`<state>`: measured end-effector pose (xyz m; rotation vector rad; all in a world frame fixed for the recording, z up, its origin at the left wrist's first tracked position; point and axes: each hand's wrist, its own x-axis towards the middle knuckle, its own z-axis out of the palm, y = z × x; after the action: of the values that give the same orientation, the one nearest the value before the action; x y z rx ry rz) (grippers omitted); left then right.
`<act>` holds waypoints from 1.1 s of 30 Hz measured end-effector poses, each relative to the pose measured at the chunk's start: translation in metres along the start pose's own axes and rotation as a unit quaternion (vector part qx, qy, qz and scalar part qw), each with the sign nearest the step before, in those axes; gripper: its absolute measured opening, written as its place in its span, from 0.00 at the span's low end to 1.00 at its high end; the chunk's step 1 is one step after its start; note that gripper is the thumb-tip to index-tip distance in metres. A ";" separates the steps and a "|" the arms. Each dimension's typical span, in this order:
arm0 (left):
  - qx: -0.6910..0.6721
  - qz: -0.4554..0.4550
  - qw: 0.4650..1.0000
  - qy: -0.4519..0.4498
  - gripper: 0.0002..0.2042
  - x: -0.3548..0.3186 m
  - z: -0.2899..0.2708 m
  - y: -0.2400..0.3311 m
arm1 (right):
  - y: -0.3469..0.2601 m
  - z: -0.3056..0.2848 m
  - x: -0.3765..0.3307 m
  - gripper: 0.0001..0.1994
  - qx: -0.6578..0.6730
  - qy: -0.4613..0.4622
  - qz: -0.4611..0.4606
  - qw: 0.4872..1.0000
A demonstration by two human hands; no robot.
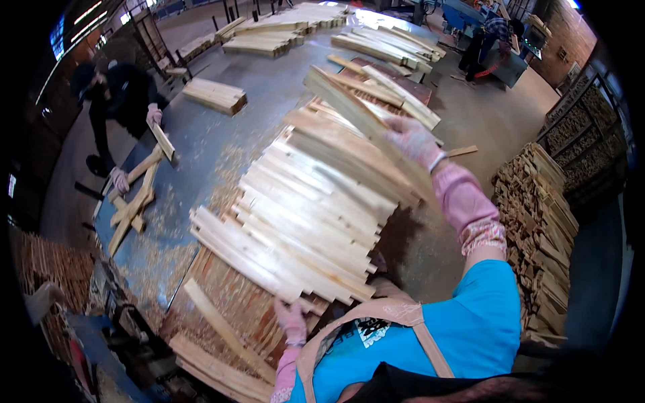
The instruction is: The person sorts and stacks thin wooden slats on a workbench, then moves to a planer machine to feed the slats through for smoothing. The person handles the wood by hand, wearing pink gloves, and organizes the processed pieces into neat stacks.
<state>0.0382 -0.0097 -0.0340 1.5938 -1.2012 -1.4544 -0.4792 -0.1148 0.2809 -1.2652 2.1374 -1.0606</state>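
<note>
My right hand (413, 140), in a pale pink glove, is closed on a long wooden board (356, 111), raised and tilted over the far side of a layer of slats. The slats (302, 208) are pale wood, lying side by side with uneven ends. My left hand (292, 322), gloved too, is low at the near edge of this layer, by the slat ends. Its thumb and fingers look apart, with nothing visible between them. Left of it, a loose narrow strip (225, 326) and some stacked boards (218, 369) lie on a worn brown surface.
A gloved co-worker (121, 101) at the left handles wood pieces beside crossed offcuts (134, 208). Sawdust covers part of the grey table (208, 144). Board bundles (215, 95) lie farther off. A tall pile of wood pieces (531, 248) stands at my right. Another person (494, 40) works far right.
</note>
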 end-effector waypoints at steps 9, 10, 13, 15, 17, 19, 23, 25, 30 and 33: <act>-0.073 -0.007 0.972 0.224 0.38 0.036 0.039 -0.006 | 0.249 -0.111 0.255 0.23 -0.368 -0.013 0.002 0.930; 0.007 0.034 0.973 0.227 0.33 0.033 0.024 -0.025 | 0.268 -0.098 0.274 0.22 -0.364 -0.025 0.006 0.931; 0.088 -0.027 0.967 0.236 0.29 0.021 0.045 0.018 | 0.331 -0.077 0.303 0.21 -0.340 -0.031 0.013 0.940; 0.036 -0.046 0.972 0.229 0.29 0.012 0.045 0.024 | 0.346 -0.052 0.311 0.23 -0.315 -0.030 0.064 0.946; 0.041 0.021 0.972 0.229 0.28 0.029 0.050 0.027 | 0.392 -0.042 0.330 0.24 -0.255 -0.047 0.031 0.965; 0.064 0.002 0.966 0.251 0.27 0.025 0.051 0.025 | 0.398 -0.012 0.329 0.26 -0.228 -0.080 0.020 0.970; 0.025 0.009 0.972 0.235 0.28 0.021 0.056 0.025 | 0.354 -0.014 0.297 0.28 -0.095 -0.036 -0.046 0.994; 0.045 0.004 0.969 0.242 0.29 0.019 0.057 0.026 | 0.322 -0.018 0.263 0.28 0.087 -0.008 -0.090 0.992; 0.012 -0.025 0.972 0.233 0.31 0.018 0.056 0.023 | 0.169 -0.073 0.075 0.26 0.158 -0.442 -0.004 0.883; 0.046 -0.043 0.970 0.233 0.31 0.025 0.046 0.023 | 0.156 -0.028 -0.034 0.31 0.174 -0.589 0.198 0.764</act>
<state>-0.0122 -0.0359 -0.0300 1.9340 -0.9419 -0.9996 -0.5656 -0.0296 0.1742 -0.8298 1.0482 -0.2480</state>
